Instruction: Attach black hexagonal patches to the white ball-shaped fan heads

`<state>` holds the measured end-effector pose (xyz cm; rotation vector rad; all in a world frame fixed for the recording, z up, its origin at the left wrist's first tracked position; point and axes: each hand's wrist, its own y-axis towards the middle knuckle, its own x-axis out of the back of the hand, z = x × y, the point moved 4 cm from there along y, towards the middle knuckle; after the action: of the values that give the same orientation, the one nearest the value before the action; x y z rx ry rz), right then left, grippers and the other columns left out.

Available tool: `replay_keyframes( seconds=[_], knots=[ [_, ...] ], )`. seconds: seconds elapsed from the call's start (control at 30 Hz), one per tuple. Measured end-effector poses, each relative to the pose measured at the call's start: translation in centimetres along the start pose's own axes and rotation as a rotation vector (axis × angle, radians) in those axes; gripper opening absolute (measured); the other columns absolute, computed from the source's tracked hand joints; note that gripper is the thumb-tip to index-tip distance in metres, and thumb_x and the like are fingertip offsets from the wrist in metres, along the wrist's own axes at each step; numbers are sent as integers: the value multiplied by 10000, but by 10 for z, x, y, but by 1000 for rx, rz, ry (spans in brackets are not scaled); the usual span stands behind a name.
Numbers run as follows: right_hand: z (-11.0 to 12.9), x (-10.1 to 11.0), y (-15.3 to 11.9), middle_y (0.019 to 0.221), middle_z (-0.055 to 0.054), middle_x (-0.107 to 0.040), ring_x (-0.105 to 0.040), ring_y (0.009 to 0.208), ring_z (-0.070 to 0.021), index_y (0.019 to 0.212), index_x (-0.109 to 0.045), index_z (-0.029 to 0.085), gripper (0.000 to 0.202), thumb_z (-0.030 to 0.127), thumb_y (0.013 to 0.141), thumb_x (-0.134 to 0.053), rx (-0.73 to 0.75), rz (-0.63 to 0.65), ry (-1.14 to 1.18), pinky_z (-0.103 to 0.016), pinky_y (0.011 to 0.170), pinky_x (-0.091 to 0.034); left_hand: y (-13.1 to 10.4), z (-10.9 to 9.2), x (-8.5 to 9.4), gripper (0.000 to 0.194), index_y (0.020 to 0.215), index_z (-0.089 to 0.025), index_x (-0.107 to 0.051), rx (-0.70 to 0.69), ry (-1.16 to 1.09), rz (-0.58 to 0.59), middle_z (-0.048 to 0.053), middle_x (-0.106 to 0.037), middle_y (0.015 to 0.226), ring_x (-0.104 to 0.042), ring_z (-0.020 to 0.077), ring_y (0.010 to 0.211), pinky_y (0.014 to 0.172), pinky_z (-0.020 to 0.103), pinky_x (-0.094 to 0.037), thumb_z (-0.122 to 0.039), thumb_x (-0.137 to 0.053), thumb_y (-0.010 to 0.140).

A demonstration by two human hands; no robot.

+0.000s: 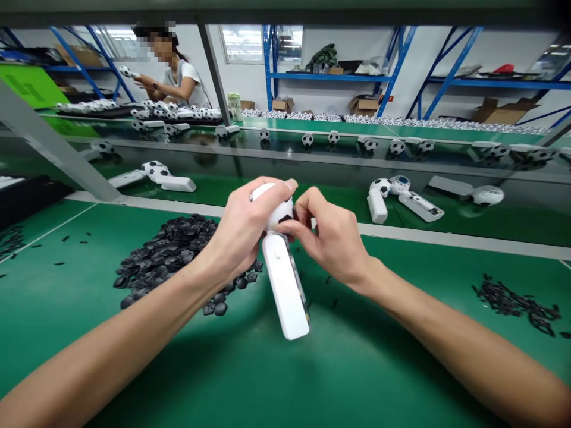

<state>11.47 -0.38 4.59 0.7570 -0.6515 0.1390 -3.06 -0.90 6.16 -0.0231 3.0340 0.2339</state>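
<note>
Ball-headed unit point(282, 279): held above green surface point(285, 380), approx. mid-width, handle point(289, 315) toward near edge. L hand point(244, 223): fingers closed round ball point(281, 219). R hand point(334, 241): fingers curled at ball; grip can't be confirmed. Assy. judged part-done: ball fitted, handle side open.

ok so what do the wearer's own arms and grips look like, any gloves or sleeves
The left forearm and right forearm taper towards the wrists, with no sleeve, watch or bracelet in view. The left grip and right grip are ungloved human hands; no ring shows on the visible fingers, though some are hidden.
</note>
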Motion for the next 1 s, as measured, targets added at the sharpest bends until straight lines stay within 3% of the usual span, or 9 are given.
replay_keyframes(
  seconds=[0.1,0.2,0.27,0.33,0.4,0.5,0.73,0.9,1.0],
  knots=[
    [6,9,5,795,20,-664,-576,655,-156,887,-478,263,420,544,1003,-768,35,-69,-64,-282,625,-404,5,-10,5,256,852,-179,-685,-161,31,-9,18,-597,782,-525,120,621,510,244,-455,-372,-852,872],
    [11,15,6,797,17,-699,-599,655,-160,974,-574,262,317,524,1027,-744,34,-150,-28,-286,613,-422,17,-14,20,318,936,-212,-668,-412,122,-130,14,-633,865,-602,139,699,611,266,-504,-434,-888,878],
    [14,4,1,793,20,-729,-635,670,-156,1002,-644,250,203,426,1055,-729,62,-24,-35,-289,635,-434,27,-8,32,361,968,-229,-660,-528,211,-226,6,-632,885,-633,151,742,662,280,-513,-485,-896,877],
    [18,-20,-7,860,10,-785,-709,782,-176,1002,-714,244,114,342,1050,-747,132,261,-105,-297,682,-443,36,1,42,356,969,-230,-671,-586,313,-265,8,-648,902,-640,162,775,687,287,-504,-486,-899,874],
    [21,-44,-16,1013,-18,-831,-751,973,-219,1038,-770,245,58,296,1053,-744,208,541,-218,-311,711,-438,43,11,47,326,963,-226,-688,-603,399,-256,15,-676,927,-636,169,798,700,290,-492,-462,-895,875],
    [23,-65,-21,1165,-46,-830,-737,1125,-260,1167,-802,245,148,281,1095,-678,261,751,-366,-338,699,-422,48,22,49,305,956,-225,-695,-562,458,-213,13,-689,905,-622,173,787,704,293,-478,-453,-882,878],
    [16,-71,-17,1257,-44,-818,-722,1216,-281,1248,-811,255,211,272,1110,-652,219,846,-472,-358,727,-453,46,24,42,239,956,-214,-681,-558,485,-182,45,-758,1011,-683,203,886,760,306,-497,-347,-867,885],
    [22,-82,-21,1221,-70,-812,-724,1193,-283,1242,-808,221,244,330,1130,-620,288,885,-499,-365,752,-478,43,25,38,225,993,-219,-680,-625,545,-174,44,-776,1059,-715,218,951,818,315,-534,-317,-856,894],
    [31,-91,-23,1109,-127,-812,-734,1137,-299,1147,-817,152,250,206,1129,-574,364,889,-583,-376,745,-478,43,26,38,221,1006,-220,-681,-641,570,-182,42,-780,1063,-718,217,948,817,316,-548,-314,-850,899]
  ],
)
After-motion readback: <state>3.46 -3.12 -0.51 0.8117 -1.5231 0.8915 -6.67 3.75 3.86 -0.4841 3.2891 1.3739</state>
